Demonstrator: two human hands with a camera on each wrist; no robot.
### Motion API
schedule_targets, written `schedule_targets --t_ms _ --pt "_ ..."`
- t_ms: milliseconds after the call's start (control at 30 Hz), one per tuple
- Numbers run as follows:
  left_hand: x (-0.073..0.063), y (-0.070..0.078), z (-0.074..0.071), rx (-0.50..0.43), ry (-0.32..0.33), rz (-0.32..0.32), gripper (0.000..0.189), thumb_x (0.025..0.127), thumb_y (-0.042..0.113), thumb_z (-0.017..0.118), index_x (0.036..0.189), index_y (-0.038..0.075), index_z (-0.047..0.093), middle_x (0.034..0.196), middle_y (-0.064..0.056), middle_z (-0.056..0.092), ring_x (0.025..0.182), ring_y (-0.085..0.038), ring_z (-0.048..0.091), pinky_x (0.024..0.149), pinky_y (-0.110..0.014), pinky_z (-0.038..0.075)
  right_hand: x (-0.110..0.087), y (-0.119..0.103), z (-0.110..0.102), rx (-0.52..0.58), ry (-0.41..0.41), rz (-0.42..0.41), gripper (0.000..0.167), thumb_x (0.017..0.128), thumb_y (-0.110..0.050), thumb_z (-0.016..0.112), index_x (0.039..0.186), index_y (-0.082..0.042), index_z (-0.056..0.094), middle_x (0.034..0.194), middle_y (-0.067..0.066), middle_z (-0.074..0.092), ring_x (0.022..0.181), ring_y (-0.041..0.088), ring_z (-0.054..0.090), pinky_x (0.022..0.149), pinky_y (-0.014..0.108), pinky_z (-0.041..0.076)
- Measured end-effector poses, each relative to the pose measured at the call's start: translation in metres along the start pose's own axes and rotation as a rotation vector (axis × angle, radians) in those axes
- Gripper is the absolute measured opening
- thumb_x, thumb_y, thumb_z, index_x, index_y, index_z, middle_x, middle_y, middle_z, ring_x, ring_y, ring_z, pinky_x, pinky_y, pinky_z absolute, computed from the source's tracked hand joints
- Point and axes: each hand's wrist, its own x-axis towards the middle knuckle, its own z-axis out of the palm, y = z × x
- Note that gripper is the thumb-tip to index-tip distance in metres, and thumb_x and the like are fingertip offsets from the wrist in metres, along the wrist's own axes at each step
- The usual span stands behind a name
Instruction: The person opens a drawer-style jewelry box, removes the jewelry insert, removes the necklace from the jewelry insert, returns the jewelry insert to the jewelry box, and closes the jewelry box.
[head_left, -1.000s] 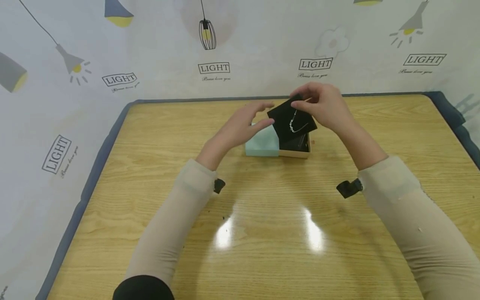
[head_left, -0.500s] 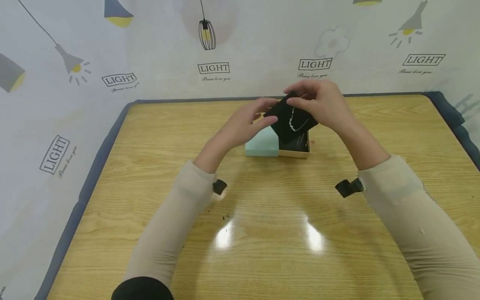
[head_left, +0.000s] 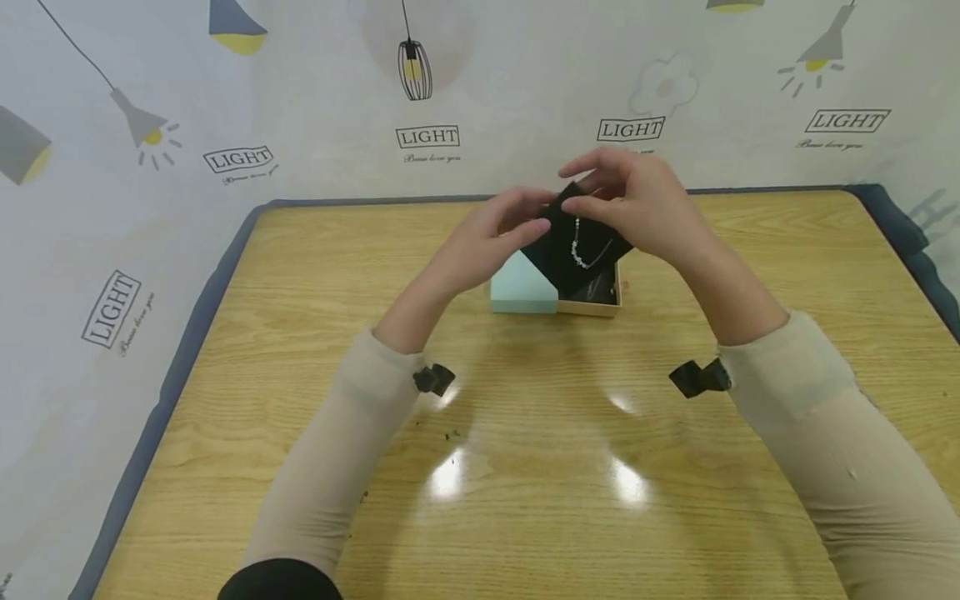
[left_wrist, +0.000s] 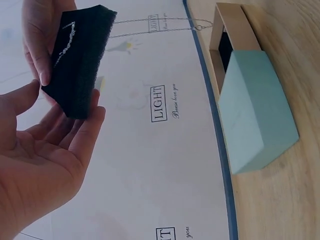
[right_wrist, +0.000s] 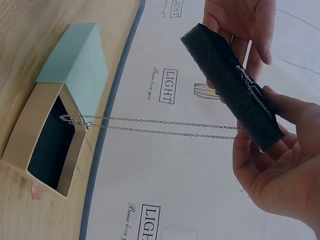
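My right hand (head_left: 637, 200) pinches a black foam pad (head_left: 570, 258) between thumb and fingers, holding it tilted above a small box. A silver necklace (head_left: 576, 242) lies across the pad's face, and its chain (right_wrist: 165, 132) hangs from the back down to the box. My left hand (left_wrist: 50, 160) cups the pad's other end. Its fingertips are right at the foam's edge, while the thumb stands apart from the face in the right wrist view. The box has a mint-green sleeve (left_wrist: 255, 110) with a beige drawer (right_wrist: 30, 130) pulled partly out, dark inside.
The box stands near the back of a wooden table (head_left: 525, 433). Behind it rises a pale sheet (head_left: 510, 75) printed with lamps and lettering. A small pink tab (right_wrist: 35, 191) sticks out from the drawer's end.
My left hand has moved in closer to the pad, its thumb now overlapping the pad's left part. The pad has turned and shifted slightly left with my right hand. The box stays put.
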Motion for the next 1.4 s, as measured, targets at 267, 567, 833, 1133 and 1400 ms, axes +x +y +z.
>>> schedule_targets --t_ms 267,567,833,1133,1400 --pt "-0.008 0.009 -0.004 -0.124 -0.007 -0.066 0.037 0.104 0.021 0.054 0.138 0.008 0.052 0.135 -0.012 0.063 0.125 -0.019 0.061 0.109 -0.034 0.049 -0.005 -0.010 0.001 0.032 -0.052 -0.034 0.038 0.093 -0.023 0.071 0.128 -0.012 0.060 0.112 0.014 0.074 0.086 0.003 0.067 0.072 0.014 0.052" --pt "-0.013 0.009 -0.005 -0.180 -0.090 -0.165 0.039 0.103 0.021 0.055 0.141 0.011 0.051 0.120 -0.014 0.071 0.098 -0.015 0.067 0.078 -0.025 0.051 -0.008 -0.016 0.008 0.062 -0.120 -0.072 0.030 0.092 -0.011 0.071 0.120 -0.007 0.062 0.106 0.014 0.076 0.085 0.003 0.069 0.075 0.017 0.055" --pt "-0.015 0.001 -0.004 -0.265 -0.181 -0.233 0.041 0.101 0.014 0.057 0.141 0.008 0.049 0.127 -0.016 0.068 0.092 -0.010 0.066 0.066 -0.022 0.053 -0.009 -0.013 0.014 0.069 -0.202 -0.031 0.024 0.093 -0.011 0.070 0.115 -0.008 0.063 0.105 0.013 0.075 0.088 0.012 0.070 0.075 0.023 0.058" --pt "-0.020 -0.006 -0.002 -0.213 -0.216 -0.278 0.041 0.100 0.018 0.059 0.140 0.010 0.051 0.136 -0.012 0.064 0.105 -0.012 0.065 0.070 -0.023 0.052 -0.011 -0.004 0.018 0.037 -0.258 -0.050 0.019 0.097 -0.021 0.065 0.113 -0.010 0.067 0.107 0.007 0.071 0.088 0.018 0.064 0.076 0.025 0.052" --pt "-0.024 -0.010 -0.002 -0.240 -0.251 -0.284 0.036 0.101 0.019 0.058 0.136 0.010 0.054 0.134 -0.011 0.065 0.107 -0.022 0.069 0.084 -0.033 0.059 -0.013 0.010 0.022 0.160 -0.329 -0.031 0.023 0.103 -0.025 0.054 0.103 -0.004 0.065 0.084 0.004 0.065 0.073 0.016 0.058 0.066 0.029 0.053"
